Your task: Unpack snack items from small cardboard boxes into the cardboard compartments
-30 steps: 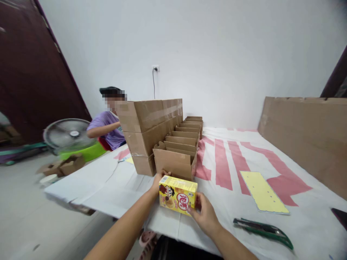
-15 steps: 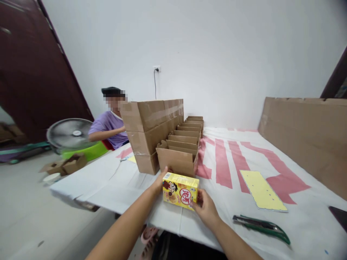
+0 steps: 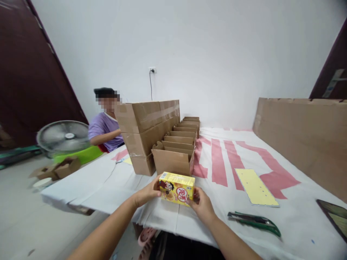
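Between my two hands is a small yellow snack box (image 3: 176, 188) with a cartoon figure and red lettering, near the table's front edge. My left hand (image 3: 148, 192) grips its left end, and my right hand (image 3: 202, 203) has the right end, thumb on the front face. Just behind the snack box stands an open cardboard box (image 3: 172, 161), first in a row of similar open boxes running back. To the right of my right hand lies a green utility knife (image 3: 255, 222).
Stacked closed cartons (image 3: 148, 119) rise left of the open boxes. A yellow card (image 3: 256, 187) lies on the white and red tablecloth (image 3: 219, 195), a dark tablet-like object (image 3: 332, 216) at right. A co-worker (image 3: 107, 126) sits beyond the stack, beside a fan (image 3: 65, 137).
My left hand has come from behind the snack box's upper left corner to its left end. My right hand keeps hold. The whole view has shifted slightly.
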The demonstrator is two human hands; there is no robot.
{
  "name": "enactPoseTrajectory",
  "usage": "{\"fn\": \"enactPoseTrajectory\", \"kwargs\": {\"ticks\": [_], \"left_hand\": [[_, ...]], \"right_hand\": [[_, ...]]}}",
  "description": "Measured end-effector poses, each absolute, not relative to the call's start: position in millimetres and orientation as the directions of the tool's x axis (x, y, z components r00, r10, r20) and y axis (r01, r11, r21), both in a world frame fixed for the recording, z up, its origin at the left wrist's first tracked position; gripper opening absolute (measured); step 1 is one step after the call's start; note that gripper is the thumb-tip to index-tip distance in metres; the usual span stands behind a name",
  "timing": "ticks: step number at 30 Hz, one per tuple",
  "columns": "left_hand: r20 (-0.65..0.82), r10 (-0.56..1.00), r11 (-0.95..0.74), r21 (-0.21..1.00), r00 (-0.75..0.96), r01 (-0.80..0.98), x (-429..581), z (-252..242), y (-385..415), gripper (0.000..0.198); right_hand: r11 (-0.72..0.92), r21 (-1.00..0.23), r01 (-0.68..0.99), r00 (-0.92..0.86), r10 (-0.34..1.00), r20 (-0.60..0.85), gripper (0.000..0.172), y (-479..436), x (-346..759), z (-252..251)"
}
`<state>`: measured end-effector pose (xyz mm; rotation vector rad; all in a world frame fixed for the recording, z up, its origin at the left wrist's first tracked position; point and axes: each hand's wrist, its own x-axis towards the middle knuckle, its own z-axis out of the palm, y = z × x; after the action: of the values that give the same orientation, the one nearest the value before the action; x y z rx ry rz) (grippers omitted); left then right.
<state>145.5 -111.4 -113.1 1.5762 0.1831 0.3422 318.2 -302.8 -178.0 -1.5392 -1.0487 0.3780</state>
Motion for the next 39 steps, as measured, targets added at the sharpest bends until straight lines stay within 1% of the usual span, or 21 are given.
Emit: {"fn": "enactPoseTrajectory", "kwargs": {"ticks": [2,4,6,7,8,10,12,13,14,16,17,18,19,21,25,30,35,39], "left_hand": [[0.077,0.37,-0.073,0.996,0.926,-0.053,142.0,-106.6,-113.0,0.077],[0.065,0.461,-0.096,0.995,0.885,-0.023,139.1,-103.0,-108.8,0.067],[0.097,0.566,-0.15,0.989,0.819,-0.013,136.5,-103.5,-98.4,0.061],[0.117,0.625,-0.187,0.982,0.771,0.002,135.3,-105.1,-91.9,0.063],[0.137,0.686,-0.225,0.974,0.714,0.029,134.2,-107.6,-85.3,0.067],[0.185,0.8,-0.299,0.948,0.57,0.112,132.7,-114.3,-75.0,0.083],[0.293,0.862,-0.409,0.883,0.413,0.229,132.2,-122.2,-72.9,0.098],[0.388,0.851,-0.494,0.819,0.353,0.292,132.4,-126.3,-75.7,0.101],[0.5,0.806,-0.59,0.726,0.318,0.355,132.7,-130.3,-81.1,0.1],[0.69,0.64,-0.754,0.477,0.34,0.451,134.1,-137.0,-97.3,0.087],[0.738,0.557,-0.801,0.357,0.38,0.481,135.0,-139.2,-106.6,0.076],[0.756,0.497,-0.824,0.258,0.426,0.504,136.4,-140.3,-115.3,0.066],[0.754,0.463,-0.832,0.187,0.467,0.523,138.3,-140.4,-122.8,0.057],[0.732,0.448,-0.822,0.111,0.513,0.559,144.3,-137.5,-131.9,0.05],[0.717,0.481,-0.776,0.081,0.504,0.625,163.6,-127.6,-128.4,0.05],[0.726,0.468,-0.765,0.047,0.505,0.642,182.8,-122.7,-118.6,0.047],[0.679,0.561,-0.713,0.107,0.472,0.693,187.5,-121.4,-122.9,0.046],[0.654,0.599,-0.695,0.137,0.462,0.706,190.6,-118.6,-123.6,0.047]], "right_hand": [[0.074,-0.921,0.381,0.555,0.779,0.293,0.044,-303.2,318.8,-178.5],[0.054,-0.929,0.367,0.583,0.764,0.275,0.046,-304.0,319.2,-179.2],[0.035,-0.929,0.368,0.611,0.745,0.269,0.044,-304.4,319.3,-180.4],[0.03,-0.929,0.37,0.617,0.739,0.27,0.042,-304.4,319.4,-181.2],[0.03,-0.928,0.37,0.616,0.74,0.269,0.041,-304.2,319.4,-181.9],[0.024,-0.928,0.371,0.61,0.747,0.263,0.04,-303.4,319.5,-183.3],[0.016,-0.927,0.375,0.607,0.751,0.259,0.039,-302.1,319.5,-184.5],[0.012,-0.925,0.379,0.607,0.752,0.258,0.039,-301.4,319.4,-185.0],[0.009,-0.923,0.385,0.606,0.752,0.26,0.039,-301.0,319.4,-185.4],[0.003,-0.914,0.406,0.6,0.753,0.269,0.04,-300.8,319.0,-185.4],[-0.002,-0.909,0.417,0.595,0.756,0.272,0.04,-301.2,318.8,-184.8],[-0.009,-0.903,0.43,0.59,0.76,0.273,0.041,-301.8,318.5,-183.9],[-0.017,-0.897,0.442,0.586,0.763,0.273,0.041,-302.6,318.1,-182.6],[-0.034,-0.886,0.463,0.58,0.767,0.274,0.041,-304.6,317.2,-179.1],[-0.054,-0.868,0.494,0.564,0.779,0.273,0.039,-307.9,315.3,-173.2],[-0.065,-0.86,0.506,0.554,0.789,0.266,0.039,-308.9,314.5,-172.8],[-0.061,-0.847,0.528,0.543,0.791,0.281,0.038,-310.1,312.2,-170.2],[-0.065,-0.83,0.553,0.528,0.798,0.289,0.037,-311.7,310.3,-167.9]]}}
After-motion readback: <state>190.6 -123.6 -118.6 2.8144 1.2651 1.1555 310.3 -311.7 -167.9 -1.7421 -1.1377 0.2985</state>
